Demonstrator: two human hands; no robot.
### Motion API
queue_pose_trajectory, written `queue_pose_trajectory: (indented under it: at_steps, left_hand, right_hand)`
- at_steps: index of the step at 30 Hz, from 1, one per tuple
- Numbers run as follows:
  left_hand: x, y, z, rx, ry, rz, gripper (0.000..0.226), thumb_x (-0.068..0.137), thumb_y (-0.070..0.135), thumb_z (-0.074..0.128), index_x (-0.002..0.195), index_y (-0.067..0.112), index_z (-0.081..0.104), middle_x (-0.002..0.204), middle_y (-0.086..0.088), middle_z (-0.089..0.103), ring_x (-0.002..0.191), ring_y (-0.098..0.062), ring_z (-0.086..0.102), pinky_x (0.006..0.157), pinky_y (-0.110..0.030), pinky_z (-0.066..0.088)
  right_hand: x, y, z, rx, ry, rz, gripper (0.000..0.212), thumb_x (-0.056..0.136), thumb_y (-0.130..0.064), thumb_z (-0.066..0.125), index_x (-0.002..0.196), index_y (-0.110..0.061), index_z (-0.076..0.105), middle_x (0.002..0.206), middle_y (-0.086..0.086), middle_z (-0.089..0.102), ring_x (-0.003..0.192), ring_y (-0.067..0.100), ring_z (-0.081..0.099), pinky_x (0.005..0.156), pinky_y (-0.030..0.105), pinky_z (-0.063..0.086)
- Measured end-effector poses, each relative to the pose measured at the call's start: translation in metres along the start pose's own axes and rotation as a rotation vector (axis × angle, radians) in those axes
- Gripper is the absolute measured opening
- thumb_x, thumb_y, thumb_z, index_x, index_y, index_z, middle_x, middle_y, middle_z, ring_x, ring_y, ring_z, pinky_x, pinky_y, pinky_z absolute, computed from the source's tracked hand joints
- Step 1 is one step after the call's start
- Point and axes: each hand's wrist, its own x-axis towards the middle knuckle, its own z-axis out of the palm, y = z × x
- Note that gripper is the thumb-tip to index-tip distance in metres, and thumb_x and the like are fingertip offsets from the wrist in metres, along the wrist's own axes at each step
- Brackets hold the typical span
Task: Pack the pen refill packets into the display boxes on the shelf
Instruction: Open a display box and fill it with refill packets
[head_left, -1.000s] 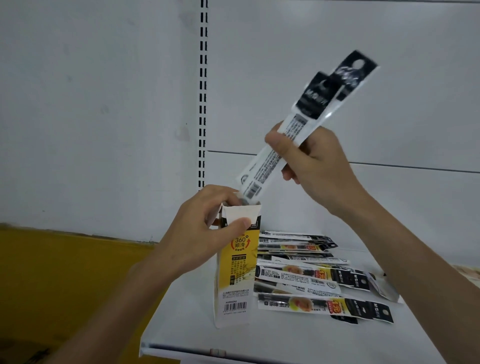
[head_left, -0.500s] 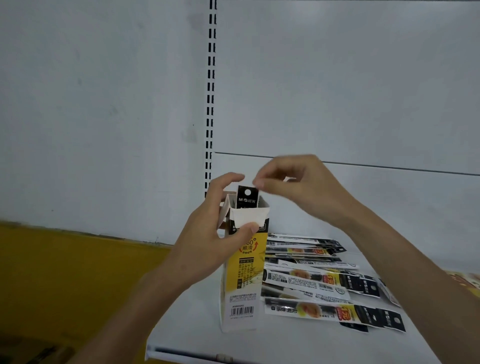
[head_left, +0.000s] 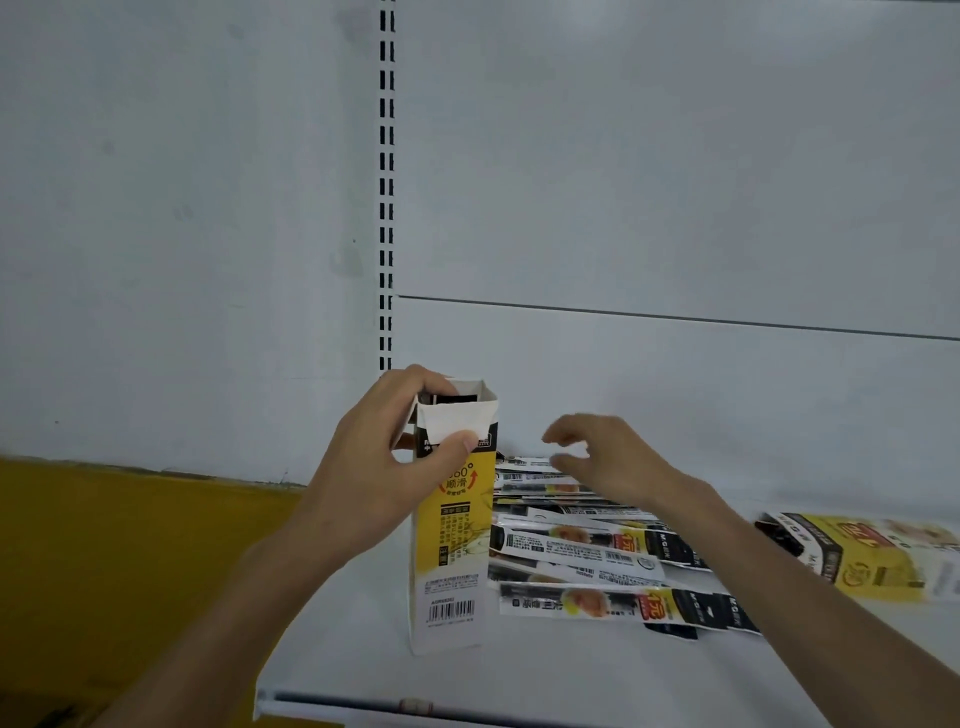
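One packet (head_left: 454, 399) has been dropped into the box (head_left: 452, 525) (black top showing), which is held by the left hand (head_left: 384, 467); the emptied right hand (head_left: 608, 457), fingers spread, is lowered toward the pile (head_left: 597, 551).

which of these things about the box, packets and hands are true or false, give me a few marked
1. The left hand grips the top of the box. True.
2. The right hand holds a packet. False: it is empty, with its fingers loose above the packets.
3. The box stands upright on the shelf. True.
4. The box is closed. False: its flap is folded open.
5. The loose packets lie to the left of the box. False: they lie to its right.
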Motion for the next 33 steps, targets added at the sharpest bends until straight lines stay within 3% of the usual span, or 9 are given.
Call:
queue_pose_trajectory:
  at_steps: [3,7,9,11,18,20,23,27,33]
  left_hand:
    - [-0.003,0.000,0.004,-0.028,0.024,-0.015,0.019,0.075,0.032,0.061,0.086,0.043,0.051,0.096,0.026,0.056,0.088,0.005,0.057,0.065,-0.009,0.048]
    - [-0.006,0.000,0.012,-0.079,0.085,-0.037,0.024,0.083,0.020,0.062,0.089,0.038,0.048,0.089,0.028,0.057,0.084,0.005,0.058,0.061,-0.010,0.048]
    - [-0.007,0.000,0.015,-0.100,0.097,-0.050,0.027,0.084,0.013,0.059,0.090,0.036,0.047,0.086,0.031,0.056,0.083,0.006,0.059,0.060,-0.010,0.048]
    - [-0.008,0.001,0.018,-0.113,0.110,-0.059,0.028,0.084,0.011,0.057,0.090,0.036,0.045,0.084,0.033,0.056,0.082,0.009,0.059,0.057,-0.009,0.047]
    - [-0.009,-0.001,0.019,-0.116,0.122,-0.082,0.029,0.084,0.013,0.056,0.091,0.038,0.043,0.083,0.037,0.054,0.080,0.009,0.060,0.056,-0.011,0.050]
    - [-0.009,-0.001,0.020,-0.131,0.120,-0.088,0.029,0.084,0.012,0.056,0.091,0.037,0.044,0.083,0.035,0.055,0.079,0.007,0.061,0.055,-0.012,0.050]
    - [-0.008,0.000,0.020,-0.148,0.117,-0.091,0.030,0.084,0.010,0.056,0.091,0.037,0.044,0.080,0.034,0.055,0.078,0.005,0.061,0.055,-0.013,0.050]
    - [-0.008,0.000,0.021,-0.157,0.134,-0.105,0.030,0.084,0.011,0.057,0.089,0.038,0.044,0.084,0.023,0.058,0.079,0.004,0.062,0.056,-0.016,0.052]
    - [-0.008,0.002,0.020,-0.147,0.131,-0.101,0.028,0.083,0.011,0.057,0.090,0.035,0.044,0.082,0.020,0.058,0.076,0.007,0.061,0.055,-0.010,0.048]
  right_hand:
    - [0.001,0.023,0.019,-0.083,-0.054,0.111,0.044,0.096,-0.026,0.047,0.138,-0.017,0.038,0.147,0.001,0.038,0.132,0.019,0.038,0.107,0.030,0.030]
    - [0.004,0.033,0.034,-0.227,-0.128,0.152,0.049,0.100,-0.031,0.033,0.146,-0.021,0.021,0.153,-0.002,0.026,0.137,0.020,0.029,0.111,0.041,0.024]
    - [0.005,0.034,0.036,-0.324,-0.164,0.181,0.047,0.100,-0.032,0.030,0.145,-0.024,0.023,0.145,0.000,0.040,0.135,0.023,0.028,0.107,0.046,0.023]
    - [0.007,0.034,0.037,-0.384,-0.148,0.176,0.038,0.098,-0.032,0.032,0.134,-0.025,0.042,0.124,0.002,0.057,0.125,0.026,0.035,0.100,0.046,0.028]
    - [0.005,0.029,0.030,-0.214,0.026,0.080,0.016,0.088,-0.030,0.059,0.103,-0.028,0.064,0.103,-0.004,0.067,0.096,0.015,0.058,0.080,0.029,0.044]
    - [0.002,0.026,0.026,-0.120,0.021,0.085,0.007,0.081,-0.029,0.068,0.085,-0.027,0.062,0.094,-0.005,0.067,0.089,0.015,0.059,0.076,0.029,0.048]
    - [-0.002,0.022,0.019,0.083,-0.043,0.087,0.020,0.073,-0.029,0.077,0.069,-0.026,0.057,0.082,-0.004,0.064,0.079,0.014,0.058,0.070,0.028,0.048]
    - [-0.009,0.018,0.007,0.142,-0.142,0.055,0.022,0.074,-0.032,0.076,0.067,-0.024,0.056,0.070,-0.008,0.057,0.066,0.007,0.051,0.059,0.019,0.037]
    - [-0.013,0.018,0.001,0.130,-0.073,0.059,0.029,0.082,-0.033,0.068,0.070,-0.011,0.053,0.061,-0.004,0.046,0.057,0.012,0.040,0.054,0.023,0.028]
